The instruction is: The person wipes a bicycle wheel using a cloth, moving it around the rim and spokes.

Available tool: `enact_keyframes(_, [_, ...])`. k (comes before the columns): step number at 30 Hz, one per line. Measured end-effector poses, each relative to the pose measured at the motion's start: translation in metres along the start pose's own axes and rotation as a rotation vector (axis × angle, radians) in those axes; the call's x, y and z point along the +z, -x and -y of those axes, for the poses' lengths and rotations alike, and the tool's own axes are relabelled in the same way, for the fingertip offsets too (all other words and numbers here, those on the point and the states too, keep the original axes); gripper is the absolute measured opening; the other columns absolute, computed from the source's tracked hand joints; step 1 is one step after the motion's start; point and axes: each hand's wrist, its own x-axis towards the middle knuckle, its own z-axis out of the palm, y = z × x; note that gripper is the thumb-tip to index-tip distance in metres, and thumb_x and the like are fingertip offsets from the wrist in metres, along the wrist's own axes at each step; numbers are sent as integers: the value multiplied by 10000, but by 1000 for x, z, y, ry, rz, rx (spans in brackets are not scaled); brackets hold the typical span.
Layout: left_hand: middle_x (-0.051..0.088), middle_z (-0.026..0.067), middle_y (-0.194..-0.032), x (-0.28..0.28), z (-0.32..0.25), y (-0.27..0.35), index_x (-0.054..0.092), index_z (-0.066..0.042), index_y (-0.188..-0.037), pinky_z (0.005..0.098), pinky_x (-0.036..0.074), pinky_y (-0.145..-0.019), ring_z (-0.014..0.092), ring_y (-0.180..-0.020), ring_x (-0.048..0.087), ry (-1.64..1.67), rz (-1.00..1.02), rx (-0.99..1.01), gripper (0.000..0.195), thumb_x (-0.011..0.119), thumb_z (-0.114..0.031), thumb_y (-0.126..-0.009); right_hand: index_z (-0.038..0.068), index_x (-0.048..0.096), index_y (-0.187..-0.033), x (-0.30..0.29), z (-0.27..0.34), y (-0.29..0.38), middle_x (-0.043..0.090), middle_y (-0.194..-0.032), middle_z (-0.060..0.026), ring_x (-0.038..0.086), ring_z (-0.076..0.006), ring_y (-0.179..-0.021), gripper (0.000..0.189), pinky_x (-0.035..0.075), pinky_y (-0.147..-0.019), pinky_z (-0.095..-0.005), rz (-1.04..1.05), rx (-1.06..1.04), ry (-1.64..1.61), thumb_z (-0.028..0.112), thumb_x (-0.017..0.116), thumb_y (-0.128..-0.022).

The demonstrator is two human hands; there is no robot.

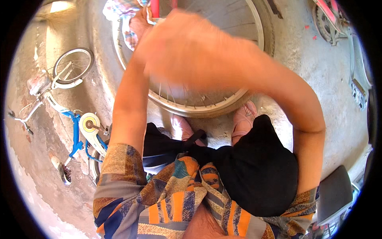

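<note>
A large bicycle wheel [191, 110] with a silvery rim, thin spokes and a dark tyre is in front of me. My left hand [139, 24] reaches to its far left side and grips a patterned, multicoloured cloth [121, 9] by the rim. Close by, a red tube [155, 8] shows at the top edge. My right hand [185, 38] crosses above the wheel, near the camera and blurred by motion. Its fingers are hidden, so I cannot tell what it holds. My right forearm covers much of the wheel's middle.
A blue and white bicycle [76, 131] is at the left, with a shoe [61, 168] near it. Another bicycle's chainring [325, 25] and pink frame [325, 10] show at upper right. A dark padded seat [335, 191] is at lower right. My sandalled feet [244, 119] flank the wheel.
</note>
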Motion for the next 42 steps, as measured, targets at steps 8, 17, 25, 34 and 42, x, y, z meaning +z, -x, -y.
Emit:
enact_keyframes(8, [677,88,-791,-43,-37,3,664,-135,-773,469,406,-654,309,-783,639,-145,-22,181,257,585,-362,-867,92,674,-739,49,-129,24,616,-789,-77,579,-262,-802,215,445,-718,-434,-285,236,613,293,628,-803])
enact_keyframes(17, [664,240,-908,-76,-48,19,649,-88,-919,536,488,-751,436,-873,634,-94,416,-45,373,446,-399,-945,97,663,-696,62,-140,29,605,-747,-19,549,-223,-820,218,425,-696,-382,-312,232,584,273,647,-824])
enact_keyframes(25, [631,296,-912,-95,-11,28,577,-8,-1020,514,462,-793,474,-914,602,170,344,33,495,434,-476,-942,94,647,-678,62,-139,30,587,-721,-21,543,-217,-796,210,421,-690,-365,-367,216,543,260,671,-804])
enact_keyframes(34, [648,274,-934,-42,1,-5,554,87,-965,445,486,-822,411,-921,632,-165,32,-368,550,674,-429,-817,95,649,-689,64,-138,28,592,-723,-19,549,-212,-791,202,424,-679,-365,-365,206,552,258,672,-808])
enact_keyframes(42, [616,257,-747,-43,-7,27,488,-29,-902,521,451,-726,465,-754,600,219,-148,-462,220,578,-230,-898,100,654,-694,63,-138,28,607,-732,-19,565,-215,-816,211,451,-705,-369,-340,242,582,262,642,-829])
